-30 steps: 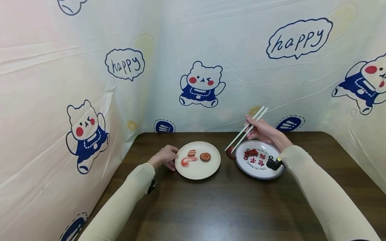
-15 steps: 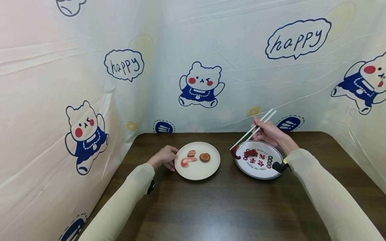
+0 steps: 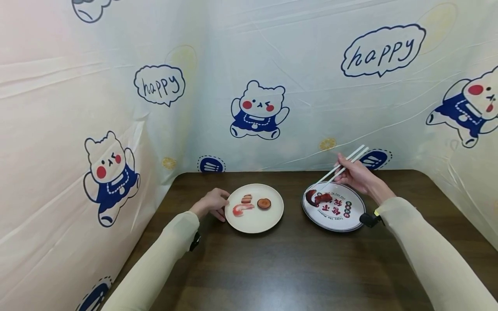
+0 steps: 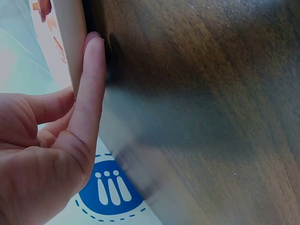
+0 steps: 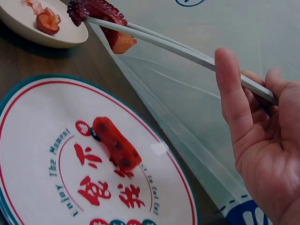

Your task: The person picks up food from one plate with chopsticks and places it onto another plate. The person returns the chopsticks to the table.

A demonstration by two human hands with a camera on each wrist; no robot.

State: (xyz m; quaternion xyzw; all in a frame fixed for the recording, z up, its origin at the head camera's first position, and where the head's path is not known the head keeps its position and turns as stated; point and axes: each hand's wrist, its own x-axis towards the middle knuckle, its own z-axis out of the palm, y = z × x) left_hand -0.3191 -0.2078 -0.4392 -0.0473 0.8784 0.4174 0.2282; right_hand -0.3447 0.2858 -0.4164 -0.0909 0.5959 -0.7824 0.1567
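My left hand (image 3: 212, 203) pinches the left rim of a cream plate (image 3: 254, 225); in the left wrist view, thumb and fingers (image 4: 93, 89) lie at its edge. On this plate sit a shrimp (image 3: 243, 209), a small striped meat-like piece (image 3: 247, 198) and a round brown slice (image 3: 264, 203). My right hand (image 3: 355, 175) grips a pair of white chopsticks (image 5: 164, 43). Between their tips hangs a dark red octopus tentacle piece (image 5: 105, 19), above the left side of a printed white plate (image 3: 330, 223). A red sausage-like piece (image 5: 116, 143) lies on that plate.
Both plates stand on a dark brown wooden table (image 3: 249, 268), with a gap between them. A pale curtain (image 3: 311, 65) with bear prints hangs behind the table and along its sides.
My right hand has moved right and slightly down with the chopsticks. The tentacle piece went from beside the printed plate to over its left part. My left hand stays at the cream plate.
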